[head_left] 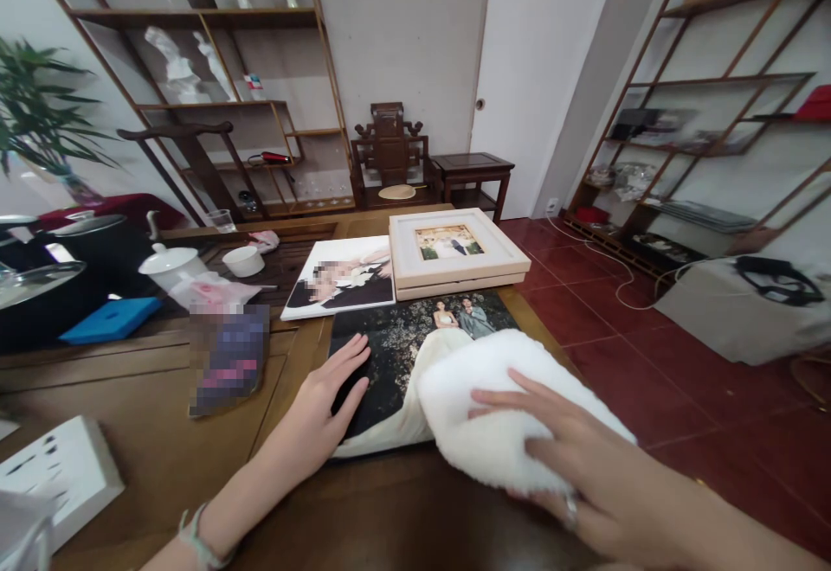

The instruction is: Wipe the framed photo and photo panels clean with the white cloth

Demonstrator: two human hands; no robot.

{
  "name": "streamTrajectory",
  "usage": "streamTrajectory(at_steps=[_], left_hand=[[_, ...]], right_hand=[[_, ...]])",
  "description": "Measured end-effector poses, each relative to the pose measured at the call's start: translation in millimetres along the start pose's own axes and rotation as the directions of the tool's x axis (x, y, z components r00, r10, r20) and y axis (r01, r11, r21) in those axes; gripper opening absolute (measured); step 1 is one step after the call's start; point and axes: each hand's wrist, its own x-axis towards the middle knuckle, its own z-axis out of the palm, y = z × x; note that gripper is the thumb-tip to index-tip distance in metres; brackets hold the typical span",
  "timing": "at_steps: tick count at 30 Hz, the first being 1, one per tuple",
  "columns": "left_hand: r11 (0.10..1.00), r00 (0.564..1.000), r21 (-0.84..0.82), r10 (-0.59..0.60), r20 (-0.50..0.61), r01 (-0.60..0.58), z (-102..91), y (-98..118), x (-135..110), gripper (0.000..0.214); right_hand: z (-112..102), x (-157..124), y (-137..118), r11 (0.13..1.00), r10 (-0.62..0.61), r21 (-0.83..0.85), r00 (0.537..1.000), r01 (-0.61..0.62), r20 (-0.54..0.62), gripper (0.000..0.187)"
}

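Observation:
A large wedding photo panel [383, 363] with a dark background and a long white dress lies flat on the wooden table before me. My left hand [331, 398] rests on its left edge, fingers stretched out and holding nothing. In my right hand [545, 424] is a folded white fluffy cloth [480, 381], pressed on the right part of the photo and covering it there. Just behind, a second photo panel [363, 281] lies at the left. Beside it on the right sits a pale wooden picture frame [460, 251] with a small photo inside, apparently stacked on another frame.
At the left stand a white lidded teapot [172, 264], a white bowl [243, 261], a blue box [110, 320] and dark pots [97, 242]. A white power strip [65, 484] lies at the near left. Beyond the table are a wooden chair [389, 147] and a side table [472, 164].

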Motion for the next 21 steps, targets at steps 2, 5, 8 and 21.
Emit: streamTrajectory(at_steps=[2,5,8,21], left_hand=[[1.0,1.0,-0.001,0.004,0.005,-0.004,-0.1,-0.8,-0.3,0.04],[1.0,1.0,-0.006,0.015,0.007,-0.015,0.2,-2.5,-1.4,0.038],[1.0,1.0,-0.011,0.019,0.0,-0.019,0.0,-3.3,-2.2,0.036],[1.0,1.0,-0.018,0.021,-0.007,-0.021,1.1,-3.0,-1.9,0.035]], right_hand=[[-4.0,13.4,16.1,0.999,0.041,0.011,0.999,-0.041,-0.01,0.024],[-6.2,41.7,44.8,0.993,0.121,0.024,0.99,-0.119,-0.076,0.033],[-4.4,68.7,66.8,0.988,0.151,0.013,0.979,-0.151,-0.135,0.036],[13.6,9.2,6.9,0.997,0.064,-0.022,0.988,-0.068,-0.142,0.011]])
